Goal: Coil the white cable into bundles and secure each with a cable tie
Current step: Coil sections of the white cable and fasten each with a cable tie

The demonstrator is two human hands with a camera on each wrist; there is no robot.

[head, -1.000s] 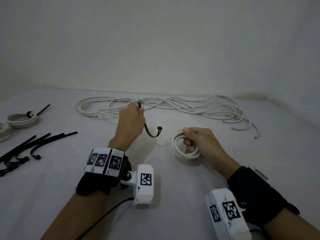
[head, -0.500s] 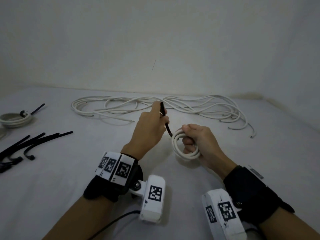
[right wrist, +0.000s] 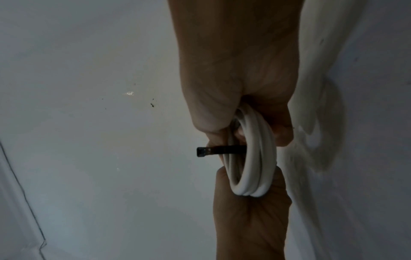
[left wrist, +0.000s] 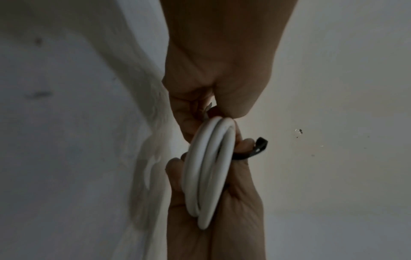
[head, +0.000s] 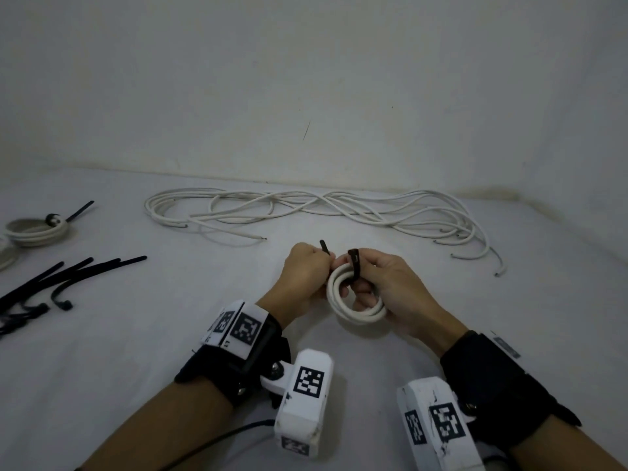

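Note:
A small coil of white cable [head: 343,302] is held just above the white surface at the centre. My right hand [head: 387,283] grips the coil's right side, fingers through its loop. A black cable tie [head: 353,263] runs through the coil and over its top, head end up by my right thumb. My left hand [head: 307,273] pinches the tie's tail beside the coil's left edge. In the left wrist view the coil [left wrist: 209,167] sits between both hands, the tie's head [left wrist: 260,142] sticking out to the right. In the right wrist view the tie [right wrist: 213,151] points left from the coil [right wrist: 253,158].
A long loose white cable [head: 323,212] sprawls along the back, near the wall. Several spare black ties [head: 68,273] lie at the left. A tied bundle [head: 37,229] lies at the far left, with another coil [head: 5,258] cut off by the frame's edge.
My left hand carried the black tie rightward from open space to the coil. The tie now passes through and over the coil. My right hand kept its grip on the coil.

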